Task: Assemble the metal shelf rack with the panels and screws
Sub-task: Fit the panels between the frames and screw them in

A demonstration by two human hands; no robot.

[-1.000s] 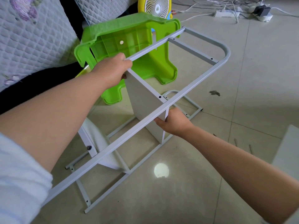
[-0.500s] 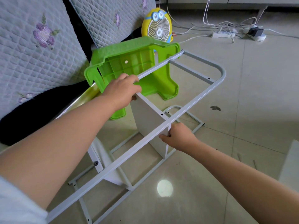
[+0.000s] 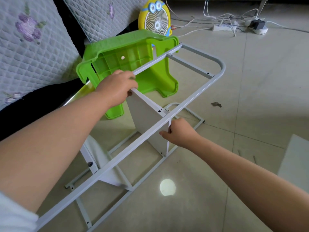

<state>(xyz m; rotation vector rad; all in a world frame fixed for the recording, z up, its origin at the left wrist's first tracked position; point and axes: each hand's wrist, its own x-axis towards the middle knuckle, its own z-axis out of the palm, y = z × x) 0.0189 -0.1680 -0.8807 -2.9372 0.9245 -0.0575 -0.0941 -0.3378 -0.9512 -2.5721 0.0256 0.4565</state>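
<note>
A grey metal side frame [image 3: 197, 94] is held level above a second frame [image 3: 145, 174] that lies on the floor. Between the two stands a white shelf panel [image 3: 147, 124], upright on its edge. My left hand [image 3: 117, 87] grips the far rail of the upper frame at the panel's top corner. My right hand [image 3: 179, 133] pinches the panel's near vertical edge just under the near rail. Another white panel [image 3: 103, 163], fixed with a dark screw [image 3: 90, 164], leans between the frames lower left.
A green plastic stool [image 3: 133, 64] lies on its side behind the frame, with a yellow fan [image 3: 155, 22] beyond it. A quilted sofa [image 3: 33, 39] fills the left. Power strips and cables [image 3: 234, 25] lie far right. Loose screws [image 3: 247, 156] and a white panel [image 3: 296, 164] lie at right.
The view has tilted up slightly between frames. Both hands keep their hold on the frame and panel, and the parts stay in the same arrangement.
</note>
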